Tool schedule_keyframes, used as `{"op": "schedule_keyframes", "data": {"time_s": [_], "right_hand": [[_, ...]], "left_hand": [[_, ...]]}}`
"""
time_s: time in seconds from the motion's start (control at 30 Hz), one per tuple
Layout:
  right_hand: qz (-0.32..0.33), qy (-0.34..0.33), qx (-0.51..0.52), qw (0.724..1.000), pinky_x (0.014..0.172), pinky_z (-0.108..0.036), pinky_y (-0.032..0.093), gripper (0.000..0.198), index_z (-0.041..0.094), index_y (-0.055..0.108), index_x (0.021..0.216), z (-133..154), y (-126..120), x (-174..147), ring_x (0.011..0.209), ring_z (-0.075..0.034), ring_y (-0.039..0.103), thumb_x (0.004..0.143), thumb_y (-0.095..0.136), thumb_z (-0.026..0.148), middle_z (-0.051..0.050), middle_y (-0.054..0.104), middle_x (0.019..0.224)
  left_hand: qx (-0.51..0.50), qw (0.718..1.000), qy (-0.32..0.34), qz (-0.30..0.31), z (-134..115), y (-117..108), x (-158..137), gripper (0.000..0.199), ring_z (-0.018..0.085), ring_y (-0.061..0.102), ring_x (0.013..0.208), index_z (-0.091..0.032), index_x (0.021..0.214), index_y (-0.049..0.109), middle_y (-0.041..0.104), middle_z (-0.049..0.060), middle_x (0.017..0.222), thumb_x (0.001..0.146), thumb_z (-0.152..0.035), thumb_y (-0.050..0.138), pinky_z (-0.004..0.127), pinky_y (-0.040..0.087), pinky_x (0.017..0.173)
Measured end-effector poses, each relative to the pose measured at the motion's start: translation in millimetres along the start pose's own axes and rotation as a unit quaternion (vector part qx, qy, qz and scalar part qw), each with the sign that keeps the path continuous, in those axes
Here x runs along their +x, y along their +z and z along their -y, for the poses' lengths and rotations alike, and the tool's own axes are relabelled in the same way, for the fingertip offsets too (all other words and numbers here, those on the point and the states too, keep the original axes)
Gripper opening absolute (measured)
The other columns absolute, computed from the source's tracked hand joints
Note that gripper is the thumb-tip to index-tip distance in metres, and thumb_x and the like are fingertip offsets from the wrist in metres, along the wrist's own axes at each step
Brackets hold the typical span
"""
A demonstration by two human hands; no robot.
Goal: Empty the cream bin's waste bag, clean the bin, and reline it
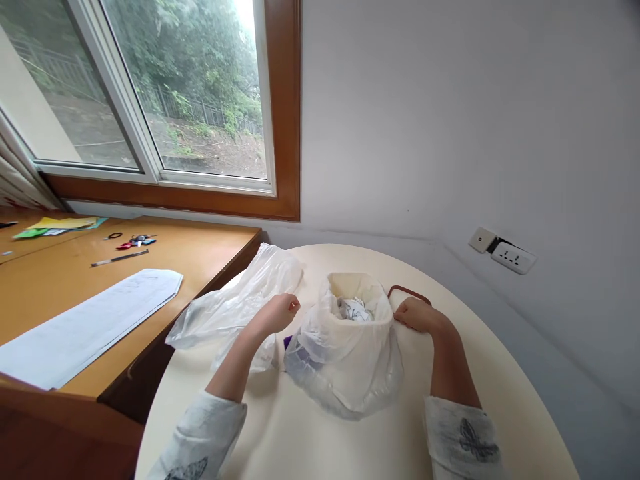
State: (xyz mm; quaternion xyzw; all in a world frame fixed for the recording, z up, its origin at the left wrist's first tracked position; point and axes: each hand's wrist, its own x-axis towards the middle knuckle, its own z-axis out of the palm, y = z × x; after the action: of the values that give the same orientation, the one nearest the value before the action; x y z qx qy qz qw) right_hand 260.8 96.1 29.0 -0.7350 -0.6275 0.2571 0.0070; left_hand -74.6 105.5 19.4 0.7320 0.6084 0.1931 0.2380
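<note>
A cream bin stands on the round table with crumpled white paper inside. A thin translucent plastic bag is draped over its rim and hangs loosely down the outside. My left hand is closed left of the bin, fingers curled; whether they pinch anything does not show. At the bin's right side, my right hand is closed, its fingertips at the bag's edge. Behind that hand a thin brown curved band shows, partly hidden by it.
Another crumpled translucent bag lies on the round table at left. The wooden desk beside it carries white paper sheets, a pen and keys. A wall with a socket borders the right.
</note>
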Motion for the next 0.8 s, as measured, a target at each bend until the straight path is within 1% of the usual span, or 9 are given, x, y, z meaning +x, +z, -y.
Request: {"op": "schedule_keyframes", "data": {"time_s": [0.13,0.23,0.37,0.5,0.6,0.7,0.73,0.8], "right_hand": [[-0.005,0.024,-0.005,1.0,0.049,-0.025,0.033,0.023,0.018,0.046,0.048,1.9,2.7,3.3,0.05,-0.013,0.049,0.069,0.054,0.024,-0.003,0.055,0.059],[-0.021,0.039,-0.007,0.999,0.049,-0.026,0.034,0.022,0.018,0.048,0.05,3.9,2.5,3.5,0.052,-0.014,0.051,0.07,0.053,0.027,-0.004,0.057,0.061],[-0.023,0.051,-0.003,0.998,0.05,-0.026,0.035,0.022,0.018,0.05,0.052,6.7,1.8,3.0,0.052,-0.014,0.052,0.071,0.053,0.028,-0.005,0.058,0.059],[-0.006,0.049,0.0,0.999,0.049,-0.026,0.033,0.02,0.016,0.051,0.054,11.0,1.7,1.0,0.053,-0.014,0.053,0.071,0.057,0.026,-0.005,0.057,0.056],[-0.003,0.04,0.0,0.999,0.053,-0.026,0.037,0.02,0.014,0.054,0.062,14.2,1.8,-0.3,0.058,-0.013,0.053,0.076,0.057,0.028,-0.004,0.058,0.062],[0.009,0.039,0.005,0.999,0.06,-0.026,0.042,0.021,0.013,0.056,0.072,14.7,4.4,1.7,0.061,-0.01,0.053,0.081,0.055,0.032,0.001,0.058,0.068],[0.016,0.038,0.013,0.999,0.061,-0.026,0.043,0.021,0.013,0.055,0.073,13.8,6.0,3.1,0.061,-0.01,0.054,0.081,0.055,0.032,0.001,0.058,0.067],[0.03,0.041,0.037,0.998,0.059,-0.025,0.042,0.018,0.012,0.055,0.07,10.5,10.1,6.5,0.061,-0.011,0.055,0.078,0.058,0.027,-0.001,0.059,0.064]], "left_hand": [[0.05,0.998,0.002,0.028,0.4,3.5,-0.6,0.011,0.016,0.053,0.055,-0.018,0.061,0.055,0.057,0.004,0.063,0.068,-0.023,0.05,0.025,0.031,0.049],[0.089,0.995,0.005,0.044,-0.4,7.7,-0.2,0.02,0.016,0.048,0.051,-0.019,0.052,0.047,0.05,0.002,0.055,0.071,-0.025,0.048,0.026,0.027,0.049],[0.129,0.989,0.003,0.07,-3.0,13.1,-0.5,0.029,0.016,0.046,0.049,-0.02,0.045,0.038,0.044,0.002,0.049,0.071,-0.025,0.047,0.027,0.025,0.049],[0.158,0.983,-0.005,0.089,-8.7,16.1,-3.2,0.027,0.017,0.048,0.05,-0.019,0.042,0.036,0.043,0.002,0.048,0.066,-0.019,0.048,0.027,0.028,0.049],[0.175,0.979,-0.013,0.102,-12.5,19.2,-4.9,0.025,0.019,0.052,0.053,-0.019,0.041,0.036,0.046,0.003,0.048,0.062,-0.014,0.05,0.027,0.031,0.05],[0.184,0.977,-0.014,0.103,-13.8,22.5,-5.1,0.021,0.02,0.054,0.056,-0.019,0.044,0.04,0.051,0.005,0.052,0.06,-0.013,0.052,0.026,0.033,0.051],[0.185,0.977,-0.012,0.101,-13.8,23.2,-5.0,0.018,0.021,0.055,0.056,-0.019,0.045,0.042,0.053,0.005,0.054,0.06,-0.013,0.052,0.027,0.034,0.051],[0.185,0.978,-0.007,0.092,-13.4,23.9,-4.6,0.014,0.021,0.055,0.058,-0.019,0.049,0.047,0.057,0.006,0.059,0.061,-0.013,0.052,0.027,0.035,0.052]]}}
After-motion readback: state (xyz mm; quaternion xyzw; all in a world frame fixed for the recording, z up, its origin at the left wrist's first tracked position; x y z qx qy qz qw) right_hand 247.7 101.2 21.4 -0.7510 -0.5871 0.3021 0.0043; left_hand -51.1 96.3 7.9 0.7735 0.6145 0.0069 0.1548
